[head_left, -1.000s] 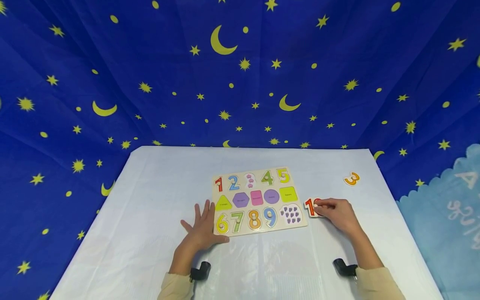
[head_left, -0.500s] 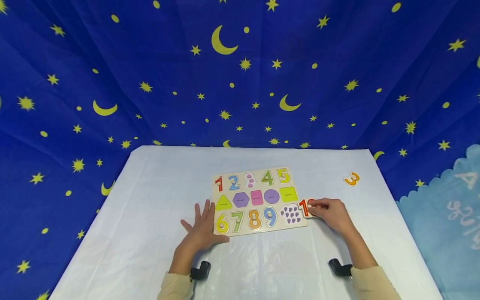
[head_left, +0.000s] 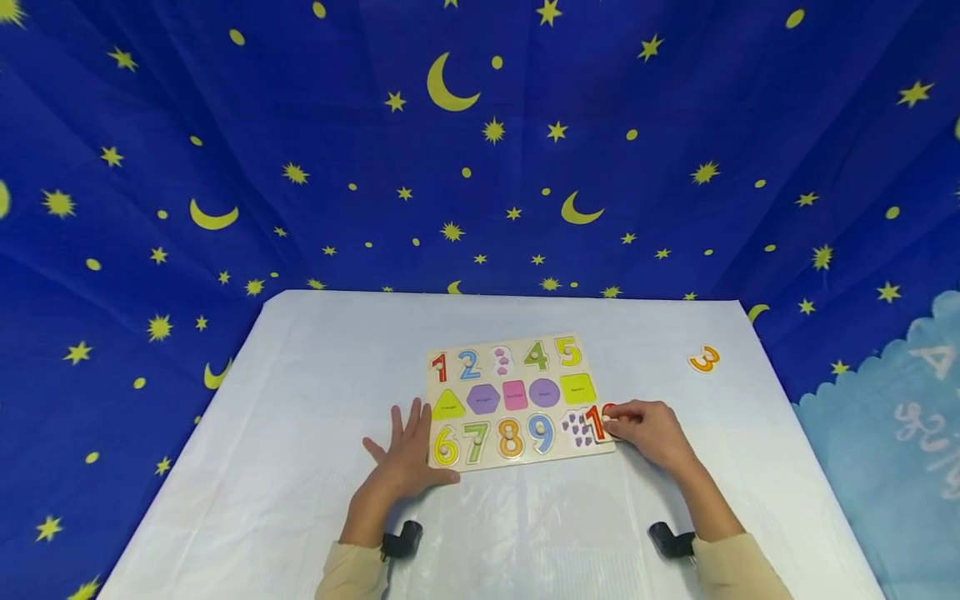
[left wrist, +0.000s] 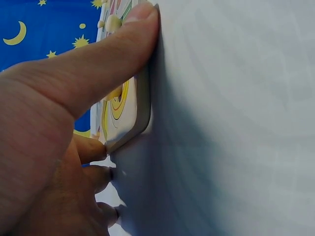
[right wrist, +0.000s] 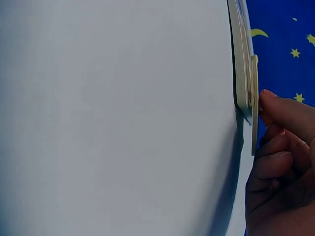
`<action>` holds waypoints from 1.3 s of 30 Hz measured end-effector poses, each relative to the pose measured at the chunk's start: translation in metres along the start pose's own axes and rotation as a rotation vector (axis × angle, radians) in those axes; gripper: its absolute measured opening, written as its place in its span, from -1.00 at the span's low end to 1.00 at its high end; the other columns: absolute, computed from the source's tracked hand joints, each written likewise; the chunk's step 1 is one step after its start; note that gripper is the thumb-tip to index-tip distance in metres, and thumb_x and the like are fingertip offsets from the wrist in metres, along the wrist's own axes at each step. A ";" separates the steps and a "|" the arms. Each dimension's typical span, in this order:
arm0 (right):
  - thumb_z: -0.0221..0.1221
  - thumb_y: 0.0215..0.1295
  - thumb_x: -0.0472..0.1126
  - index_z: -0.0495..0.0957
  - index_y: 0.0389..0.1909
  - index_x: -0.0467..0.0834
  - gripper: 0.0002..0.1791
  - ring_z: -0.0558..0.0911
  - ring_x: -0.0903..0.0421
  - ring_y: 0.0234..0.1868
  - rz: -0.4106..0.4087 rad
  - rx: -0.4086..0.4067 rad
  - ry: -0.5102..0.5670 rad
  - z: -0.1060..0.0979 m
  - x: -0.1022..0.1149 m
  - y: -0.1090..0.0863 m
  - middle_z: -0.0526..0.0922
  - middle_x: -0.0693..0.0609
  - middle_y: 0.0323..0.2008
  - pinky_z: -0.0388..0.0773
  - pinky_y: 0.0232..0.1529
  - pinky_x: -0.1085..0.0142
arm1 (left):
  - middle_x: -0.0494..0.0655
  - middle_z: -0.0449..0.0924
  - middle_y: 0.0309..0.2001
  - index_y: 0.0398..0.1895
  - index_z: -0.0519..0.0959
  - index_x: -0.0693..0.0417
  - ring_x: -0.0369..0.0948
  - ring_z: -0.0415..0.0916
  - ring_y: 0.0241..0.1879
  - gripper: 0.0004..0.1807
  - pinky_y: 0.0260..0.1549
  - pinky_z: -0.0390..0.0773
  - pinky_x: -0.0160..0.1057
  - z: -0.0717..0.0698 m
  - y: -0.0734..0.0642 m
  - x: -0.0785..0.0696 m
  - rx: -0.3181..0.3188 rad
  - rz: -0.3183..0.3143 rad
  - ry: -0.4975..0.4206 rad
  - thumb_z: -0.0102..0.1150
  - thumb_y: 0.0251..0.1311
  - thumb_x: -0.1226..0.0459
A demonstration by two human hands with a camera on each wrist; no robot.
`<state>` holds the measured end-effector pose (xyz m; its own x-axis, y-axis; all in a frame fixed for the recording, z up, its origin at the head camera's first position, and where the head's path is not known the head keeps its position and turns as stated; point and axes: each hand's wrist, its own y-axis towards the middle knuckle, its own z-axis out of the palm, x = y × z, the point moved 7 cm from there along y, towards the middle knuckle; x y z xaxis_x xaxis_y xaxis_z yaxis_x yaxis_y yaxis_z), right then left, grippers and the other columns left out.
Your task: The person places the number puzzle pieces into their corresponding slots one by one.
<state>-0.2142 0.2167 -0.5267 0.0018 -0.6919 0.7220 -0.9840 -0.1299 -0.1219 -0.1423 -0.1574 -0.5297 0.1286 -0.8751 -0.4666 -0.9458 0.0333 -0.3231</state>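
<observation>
A wooden number puzzle board [head_left: 491, 462] lies on the table, with knobbed number pieces sitting in most of its recesses. My left hand [head_left: 405, 462] rests at its left end, fingers spread and thumb along the front edge. In the left wrist view the thumb [left wrist: 113, 56] reaches across the board's corner by the yellow 6. My right hand [head_left: 652, 433] pinches the red number 10 puzzle piece [head_left: 594, 425] by its knob. That piece overlaps the recess with small purple pictures at the board's right end. In the right wrist view it stands edge-on [right wrist: 255, 113], jutting past the board's corner.
An orange number 3 piece [head_left: 704, 359] lies apart at the right back of the white table [head_left: 337, 350]. The recess with pink pictures [head_left: 501, 361] in the top row holds no piece. A blue star-patterned cloth [head_left: 375, 150] hangs behind.
My right hand has carried the 10 piece left, from the table beside the board to over its right end. My left hand and the board have stayed in place.
</observation>
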 end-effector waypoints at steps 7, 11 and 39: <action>0.39 0.09 -0.15 0.72 -0.20 -0.16 -0.74 0.47 0.08 -0.42 -0.020 0.015 0.021 0.006 0.004 0.000 0.57 0.07 -0.51 0.38 -0.38 0.25 | 0.06 -0.36 0.53 0.54 -0.17 0.05 0.17 -0.62 0.43 0.37 -0.03 -0.58 0.56 0.000 0.000 -0.001 -0.006 0.007 0.003 0.53 -0.28 -0.07; 0.40 0.07 -0.17 0.73 -0.21 -0.15 -0.75 0.46 0.10 -0.45 -0.053 0.027 0.019 0.010 0.009 0.000 0.55 0.09 -0.54 0.38 -0.41 0.27 | 0.06 -0.37 0.53 0.54 -0.18 0.05 0.17 -0.63 0.43 0.38 -0.03 -0.58 0.56 -0.001 0.000 -0.001 -0.003 0.003 0.003 0.54 -0.28 -0.07; 0.42 0.05 -0.15 0.74 -0.26 -0.07 -0.79 0.44 0.14 -0.46 -0.094 0.085 0.007 0.030 0.024 0.002 0.51 0.13 -0.56 0.35 -0.42 0.29 | 0.06 -0.34 0.53 0.54 -0.14 0.05 0.17 -0.61 0.43 0.37 0.00 -0.57 0.55 -0.001 -0.001 -0.001 -0.012 -0.008 0.012 0.55 -0.29 -0.05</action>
<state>-0.2104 0.1784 -0.5299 0.0917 -0.6693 0.7373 -0.9608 -0.2539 -0.1109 -0.1416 -0.1568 -0.5279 0.1329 -0.8809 -0.4543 -0.9483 0.0203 -0.3166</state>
